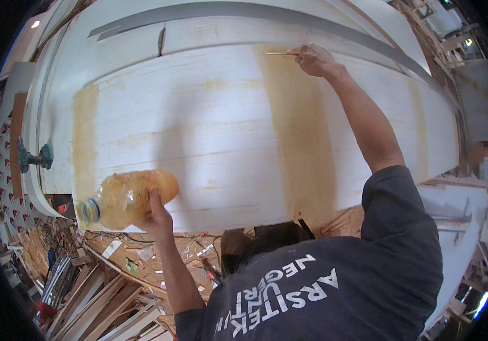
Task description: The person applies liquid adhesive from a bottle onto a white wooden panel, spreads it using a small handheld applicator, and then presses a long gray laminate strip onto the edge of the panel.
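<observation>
My left hand (157, 218) is closed around a large clear plastic bottle (123, 198) coated inside with amber residue. The bottle lies tilted on its side, its mouth with a blue ring pointing left, over the near-left edge of a white panel (221, 136). At the panel's far edge, my right hand (315, 60) grips a thin, straight strip-like tool (278, 54), seen edge-on; its exact kind cannot be made out. The tool is at the top of a wide yellowish glue-like band (302, 136) that crosses the panel. Narrower yellowish bands mark its left and right ends.
A long grey strip (244, 10) lies beyond the panel. A dark green clamp-like fitting (34, 156) stands at the left edge. Wood offcuts (99, 301) are piled on the littered floor at lower left. Another white board (460, 227) is at the right.
</observation>
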The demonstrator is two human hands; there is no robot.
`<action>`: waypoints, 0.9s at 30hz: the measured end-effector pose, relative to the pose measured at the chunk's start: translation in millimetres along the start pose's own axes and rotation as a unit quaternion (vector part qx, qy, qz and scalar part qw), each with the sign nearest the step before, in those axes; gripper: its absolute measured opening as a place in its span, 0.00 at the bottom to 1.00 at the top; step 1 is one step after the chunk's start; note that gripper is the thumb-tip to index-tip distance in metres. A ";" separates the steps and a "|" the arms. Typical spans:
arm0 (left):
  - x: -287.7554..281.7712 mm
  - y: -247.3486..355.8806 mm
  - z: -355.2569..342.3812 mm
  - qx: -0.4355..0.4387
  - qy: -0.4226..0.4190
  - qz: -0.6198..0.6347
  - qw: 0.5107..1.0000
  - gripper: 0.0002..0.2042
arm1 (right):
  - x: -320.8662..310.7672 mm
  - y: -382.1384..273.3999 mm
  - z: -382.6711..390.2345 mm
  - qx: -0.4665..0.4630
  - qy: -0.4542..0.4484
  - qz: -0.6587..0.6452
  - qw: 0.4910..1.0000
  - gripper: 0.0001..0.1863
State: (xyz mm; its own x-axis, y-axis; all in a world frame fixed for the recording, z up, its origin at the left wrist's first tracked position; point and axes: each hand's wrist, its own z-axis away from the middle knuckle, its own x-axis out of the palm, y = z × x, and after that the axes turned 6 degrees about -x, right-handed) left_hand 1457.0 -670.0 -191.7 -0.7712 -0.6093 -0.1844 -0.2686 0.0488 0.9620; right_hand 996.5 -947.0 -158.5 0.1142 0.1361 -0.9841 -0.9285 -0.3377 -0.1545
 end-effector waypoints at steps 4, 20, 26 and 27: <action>0.2 -2.7 -6.1 0.048 -0.011 -0.006 0.999 0.24 | 8.0 -54.1 78.6 0.047 -0.086 -0.007 0.995 0.19; 14.5 8.6 -4.7 0.177 -0.029 0.061 0.982 0.33 | 38.1 -204.8 421.4 0.028 -0.083 -0.063 0.994 0.21; 8.9 16.7 -10.4 0.176 -0.056 0.046 0.982 0.37 | 6.9 -158.0 292.7 0.017 0.117 0.007 0.993 0.24; 11.7 16.2 -11.2 0.171 -0.060 0.042 0.983 0.36 | 13.3 -141.8 260.9 0.027 0.104 0.027 0.994 0.23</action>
State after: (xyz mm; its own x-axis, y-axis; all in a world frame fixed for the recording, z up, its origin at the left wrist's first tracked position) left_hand 1450.1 -685.2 -176.1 -0.8558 -0.4953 -0.1493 -0.3634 0.3702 0.8549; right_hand 1037.4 -654.4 -126.8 0.1294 -0.0772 -0.9886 -0.9522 -0.2879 -0.1021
